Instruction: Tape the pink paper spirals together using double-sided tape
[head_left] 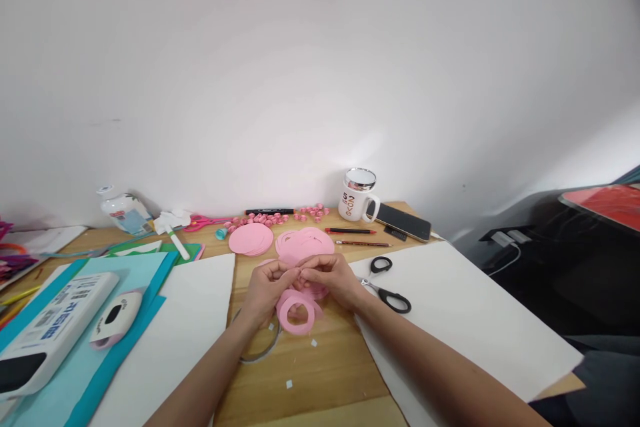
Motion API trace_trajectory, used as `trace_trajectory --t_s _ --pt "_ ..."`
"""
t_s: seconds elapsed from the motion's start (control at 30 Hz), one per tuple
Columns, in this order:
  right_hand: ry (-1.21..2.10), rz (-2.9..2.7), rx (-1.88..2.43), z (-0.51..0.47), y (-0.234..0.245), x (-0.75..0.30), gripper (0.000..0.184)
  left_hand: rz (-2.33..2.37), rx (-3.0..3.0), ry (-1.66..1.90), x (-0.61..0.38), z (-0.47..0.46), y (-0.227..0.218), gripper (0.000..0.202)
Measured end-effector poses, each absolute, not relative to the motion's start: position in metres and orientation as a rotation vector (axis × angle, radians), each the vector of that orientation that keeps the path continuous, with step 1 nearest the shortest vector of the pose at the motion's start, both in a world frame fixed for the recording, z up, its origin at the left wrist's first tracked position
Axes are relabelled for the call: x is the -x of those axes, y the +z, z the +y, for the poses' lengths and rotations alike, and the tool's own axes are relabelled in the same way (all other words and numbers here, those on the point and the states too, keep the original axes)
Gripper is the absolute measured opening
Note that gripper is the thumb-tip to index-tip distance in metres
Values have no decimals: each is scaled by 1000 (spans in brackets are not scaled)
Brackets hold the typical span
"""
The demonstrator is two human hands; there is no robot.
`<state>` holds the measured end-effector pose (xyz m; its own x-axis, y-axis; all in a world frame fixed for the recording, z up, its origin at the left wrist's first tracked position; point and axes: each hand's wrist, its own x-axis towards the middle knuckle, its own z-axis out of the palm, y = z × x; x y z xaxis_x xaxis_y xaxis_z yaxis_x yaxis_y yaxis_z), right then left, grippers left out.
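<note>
Containers first: the only real one we can spot is the white mug at the back of the wooden worktop. It's ceramic with a shiny metal lid on top, so we can't tell what's inside. There's also a white plastic bottle lying tilted on the far left, contents hidden too.

Now the hands. The left hand and right hand meet fingertip to fingertip in the middle of the worktop, and each grip is pinched tight on the upper end of a pink paper spiral — a flat strip cut in rings, whose loose loops hang down and rest on the wood right under the hands.

Just behind them sit a stack of smooth pink paper circles and a pile of spiral-cut pink discs, then a scatter of tiny rolled pink paper buds along the wall.

Black-handled scissors lie right of the right hand on a big white sheet. Two pencils and a dark phone are near the mug — the phone is leaning on it. Light blue paper covers the left side.
</note>
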<state>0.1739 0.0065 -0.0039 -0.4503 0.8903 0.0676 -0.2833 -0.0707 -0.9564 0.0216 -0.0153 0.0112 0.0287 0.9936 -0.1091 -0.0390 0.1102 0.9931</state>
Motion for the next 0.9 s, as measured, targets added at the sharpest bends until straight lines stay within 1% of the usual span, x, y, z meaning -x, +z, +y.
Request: trace_trajectory --t_s 0.57,0.9 --pt "1714 -1225 784 7 -6 -173 27 1162 -1079 1127 -24 -16 15 18" --pt "1644 -1264 833 9 -8 -174 25 1176 -1097 1105 -23 -15 11 19"
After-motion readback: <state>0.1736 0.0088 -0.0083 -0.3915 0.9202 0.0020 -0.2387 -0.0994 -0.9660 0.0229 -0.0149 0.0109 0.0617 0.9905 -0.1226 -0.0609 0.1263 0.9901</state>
